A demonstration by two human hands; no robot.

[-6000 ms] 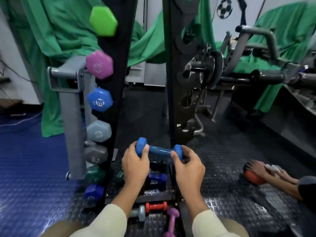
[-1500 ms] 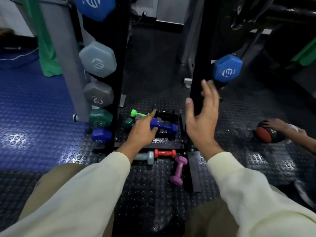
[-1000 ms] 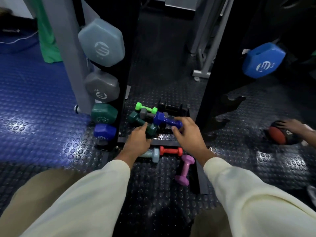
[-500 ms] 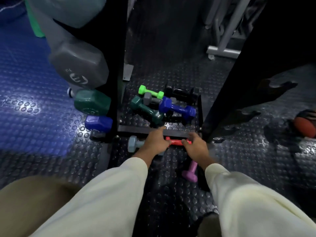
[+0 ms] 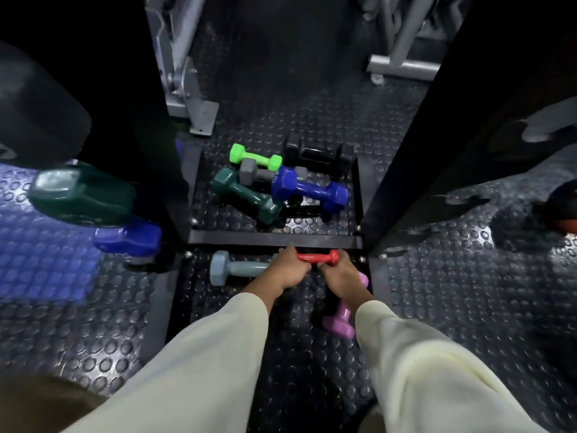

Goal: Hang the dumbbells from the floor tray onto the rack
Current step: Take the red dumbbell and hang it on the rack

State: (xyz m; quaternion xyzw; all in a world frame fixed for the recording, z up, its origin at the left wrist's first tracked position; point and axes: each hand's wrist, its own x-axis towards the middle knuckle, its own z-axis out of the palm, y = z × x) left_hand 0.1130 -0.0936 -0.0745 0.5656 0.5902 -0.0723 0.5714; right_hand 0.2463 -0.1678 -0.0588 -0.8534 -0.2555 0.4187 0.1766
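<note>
both hands dropped from blue dumbbell, left hand (image 5: 282, 270), right hand (image 5: 342, 273) gripping red dumbbell (image 5: 317, 257)

**Colour and Pattern Reference**

You see a red dumbbell (image 5: 315, 257) between your hands. The light blue-grey dumbbell (image 5: 232, 267) and the pink dumbbell (image 5: 342, 317) lie near it. Farther in, identify the bright green dumbbell (image 5: 254, 157), grey dumbbell (image 5: 254, 174), dark green dumbbell (image 5: 246, 195), royal blue dumbbell (image 5: 309, 190) and black dumbbell (image 5: 315, 153). The floor mat (image 5: 452, 292) is dark with a raised round-stud pattern. Your sleeves (image 5: 218, 354) are pale cream.
</note>
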